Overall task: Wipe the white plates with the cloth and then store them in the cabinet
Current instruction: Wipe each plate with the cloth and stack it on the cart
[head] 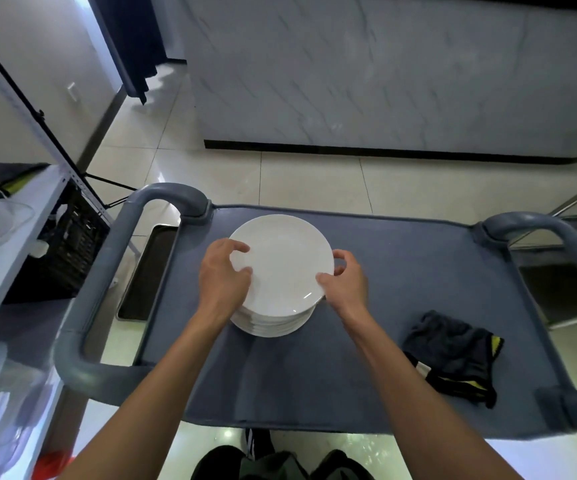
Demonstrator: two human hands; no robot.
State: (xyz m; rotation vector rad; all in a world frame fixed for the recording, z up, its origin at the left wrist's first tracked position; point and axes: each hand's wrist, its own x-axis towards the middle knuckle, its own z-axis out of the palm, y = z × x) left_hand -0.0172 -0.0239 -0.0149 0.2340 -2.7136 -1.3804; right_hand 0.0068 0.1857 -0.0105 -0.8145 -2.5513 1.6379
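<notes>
Now, both hands' grip pinching glossy round top plate [282, 261], left hand [223, 277], right hand [344, 277], crumpled cloth [453, 355] nearby

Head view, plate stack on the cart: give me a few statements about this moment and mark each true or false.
1. Both hands grip the top plate of the stack. True: the left hand holds its left rim and the right hand its right rim.
2. The cloth is in the right hand. False: it lies crumpled on the cart top, to the right of the stack of plates.
3. The stack stands on the floor. False: it stands on the cart top.
4. The cloth is dark grey with black and yellow edging. True.
5. Only one plate is on the cart. False: several are stacked.
</notes>
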